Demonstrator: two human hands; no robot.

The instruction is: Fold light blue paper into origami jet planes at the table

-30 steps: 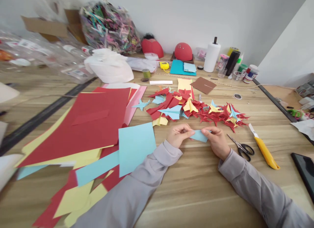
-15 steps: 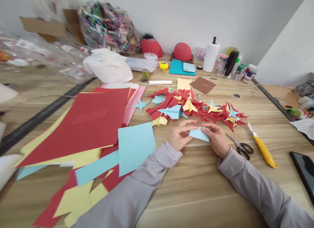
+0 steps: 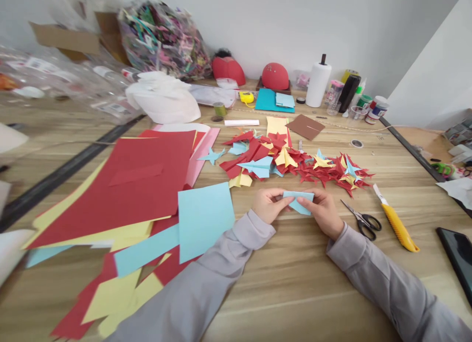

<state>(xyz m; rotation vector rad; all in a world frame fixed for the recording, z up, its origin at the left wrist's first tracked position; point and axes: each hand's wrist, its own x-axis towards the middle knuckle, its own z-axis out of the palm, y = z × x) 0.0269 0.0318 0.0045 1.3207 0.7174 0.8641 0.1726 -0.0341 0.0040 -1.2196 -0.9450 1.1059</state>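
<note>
Between my two hands is a small folded piece of light blue paper [image 3: 303, 207]. My left hand [image 3: 268, 204] pinches its left side, thumb on the near face and fingers behind. My right hand [image 3: 324, 212] grips the right side the same way, its thumb close to the other. Just beyond them lies a heap of folded red, yellow and blue paper shapes [image 3: 258, 165], some like planes, others like stars. A larger light blue sheet [image 3: 205, 223] rests beside my left forearm.
Scissors [image 3: 363, 220] and a yellow utility knife [image 3: 398, 228] with its blade out lie right of my right hand. A phone [image 3: 457, 256] is at the right edge. Stacked red sheets [image 3: 147, 180] cover the left. A paper roll [image 3: 318, 85] and bottles stand behind.
My left thumb has come round onto the near face of the light blue paper, close to the right thumb. The paper has turned and now shows a straight upper edge.
</note>
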